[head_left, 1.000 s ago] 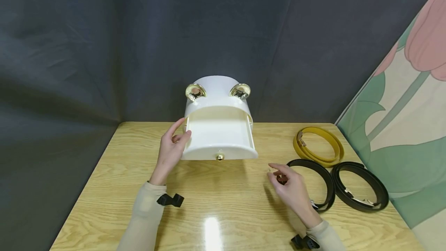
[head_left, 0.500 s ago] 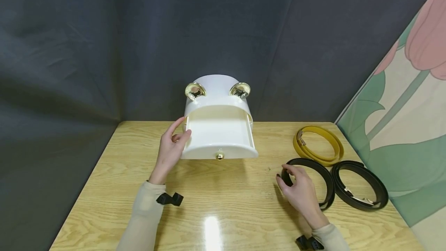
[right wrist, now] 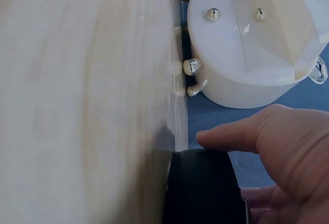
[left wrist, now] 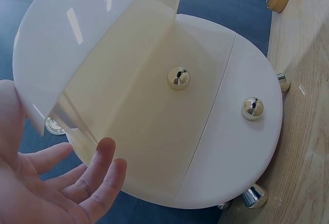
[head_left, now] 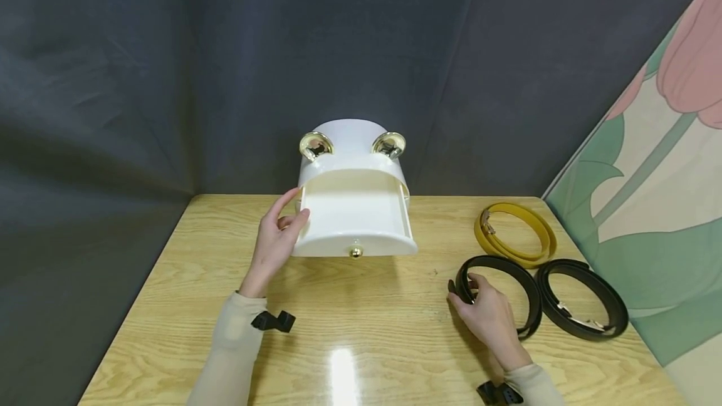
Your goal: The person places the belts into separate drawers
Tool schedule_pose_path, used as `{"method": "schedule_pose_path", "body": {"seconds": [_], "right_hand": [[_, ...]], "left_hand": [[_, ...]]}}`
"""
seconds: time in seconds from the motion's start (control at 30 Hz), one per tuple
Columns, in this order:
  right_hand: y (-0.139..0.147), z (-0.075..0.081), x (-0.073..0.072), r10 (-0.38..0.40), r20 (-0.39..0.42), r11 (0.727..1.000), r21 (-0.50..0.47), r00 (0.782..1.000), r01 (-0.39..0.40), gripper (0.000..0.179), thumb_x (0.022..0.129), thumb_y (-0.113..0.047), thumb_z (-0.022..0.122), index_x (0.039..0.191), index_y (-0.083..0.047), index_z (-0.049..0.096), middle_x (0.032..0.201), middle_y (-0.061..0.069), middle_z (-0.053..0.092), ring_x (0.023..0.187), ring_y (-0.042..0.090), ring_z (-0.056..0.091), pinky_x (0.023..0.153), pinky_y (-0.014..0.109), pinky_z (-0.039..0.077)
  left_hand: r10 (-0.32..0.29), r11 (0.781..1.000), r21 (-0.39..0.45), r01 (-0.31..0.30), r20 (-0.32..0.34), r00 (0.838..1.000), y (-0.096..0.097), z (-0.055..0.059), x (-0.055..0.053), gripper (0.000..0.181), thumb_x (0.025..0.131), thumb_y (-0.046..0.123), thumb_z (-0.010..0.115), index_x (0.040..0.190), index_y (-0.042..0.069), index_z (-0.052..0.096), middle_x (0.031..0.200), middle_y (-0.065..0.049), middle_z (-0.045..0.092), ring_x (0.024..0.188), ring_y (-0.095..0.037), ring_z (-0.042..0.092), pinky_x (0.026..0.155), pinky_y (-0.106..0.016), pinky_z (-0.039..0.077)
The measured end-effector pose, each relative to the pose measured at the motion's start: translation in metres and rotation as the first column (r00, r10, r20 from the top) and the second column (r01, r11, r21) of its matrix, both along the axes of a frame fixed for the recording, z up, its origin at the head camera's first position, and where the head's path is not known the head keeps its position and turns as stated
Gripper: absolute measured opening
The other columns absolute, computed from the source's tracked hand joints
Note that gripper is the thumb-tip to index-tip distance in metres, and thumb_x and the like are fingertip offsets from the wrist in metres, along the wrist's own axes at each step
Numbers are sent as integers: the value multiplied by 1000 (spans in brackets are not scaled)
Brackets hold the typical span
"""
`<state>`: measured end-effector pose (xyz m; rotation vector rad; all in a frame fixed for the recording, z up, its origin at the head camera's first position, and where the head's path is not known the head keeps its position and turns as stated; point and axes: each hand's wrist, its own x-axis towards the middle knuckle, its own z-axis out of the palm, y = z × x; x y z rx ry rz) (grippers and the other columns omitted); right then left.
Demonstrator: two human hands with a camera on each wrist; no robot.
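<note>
A white rounded cabinet with two gold ear-shaped pieces stands at the back middle. Its upper drawer, with a gold knob, is pulled out and has nothing in it. My left hand rests at the drawer's left side, thumb by its rim; in the left wrist view several fingers are loosely extended beside the cabinet. My right hand holds the left side of a coiled black belt, fingers inside the loop and thumb outside. The right wrist view shows the thumb against this belt at the tabletop.
A coiled yellow belt lies behind the held one, and another coiled black belt lies to its right. Light wood tabletop spreads below. Dark cloth hangs behind, and a tulip-patterned cloth hangs at right.
My right hand has moved right to the nearer black belt, and its fingers have closed on that coil's left side. My left hand and the drawer stay put.
</note>
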<state>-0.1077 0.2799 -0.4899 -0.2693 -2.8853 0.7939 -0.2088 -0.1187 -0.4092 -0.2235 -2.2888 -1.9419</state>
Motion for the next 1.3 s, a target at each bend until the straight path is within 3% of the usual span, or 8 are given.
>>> {"method": "schedule_pose_path", "body": {"seconds": [0.17,0.3,0.4,0.5,0.67,1.0,1.13,1.3], "right_hand": [[3,-2,0,-3,-16,1000,13,1000,3,54,95,-30,79,134,5,67,115,27,77,65,20,65,58,37,51],[4,-3,1,8,-47,999,39,999,-6,49,96,-30,78,132,4,70,112,25,78,63,21,70,55,38,53],[5,-2,-1,17,-61,998,54,998,-14,47,97,-31,79,131,2,72,112,24,79,65,25,73,53,39,53],[5,-2,-1,25,-71,997,69,997,-20,46,96,-31,79,129,0,74,112,23,80,70,28,75,56,41,55],[6,-3,1,35,-84,996,82,996,-28,41,96,-30,79,127,-3,77,109,20,81,70,27,75,57,43,55],[4,-2,1,45,-111,996,83,993,-35,38,96,-26,80,126,-4,78,92,19,81,52,11,55,48,32,42],[2,0,3,45,-106,996,84,993,-36,36,95,-22,79,125,-3,79,76,12,78,48,11,48,46,31,38],[0,7,5,25,-100,998,68,995,-18,35,94,-21,78,125,-5,79,51,-1,60,46,12,38,43,30,32]], "left_hand": [[-4,1000,-11,4,2,1000,1,0,0,52,108,28,64,159,27,51,73,-1,60,57,-8,46,49,-24,34],[-6,1000,-13,6,18,1000,0,1,1,52,108,28,63,159,28,50,101,-13,71,68,-7,59,50,-25,37],[-2,1000,-11,2,28,1000,-2,2,0,52,108,28,63,159,29,50,124,-21,70,80,-7,66,53,-24,41],[-6,1000,-10,7,33,999,-2,3,-1,53,108,28,63,160,27,50,131,-24,68,84,-5,68,56,-23,44],[-7,1000,-11,8,34,999,-1,3,-1,53,108,27,63,160,27,50,132,-22,67,88,-3,69,59,-23,47],[-7,1000,-1,7,28,1000,0,2,-1,53,108,27,63,160,26,50,131,-24,68,90,-1,70,64,-24,53],[7,1000,-16,-6,41,999,-1,1,0,53,108,26,64,159,26,50,125,-25,69,88,-3,69,63,-24,51],[6,999,-41,-4,41,999,-1,2,0,54,108,29,64,160,27,49,125,-24,71,90,-4,69,63,-24,51]]}}
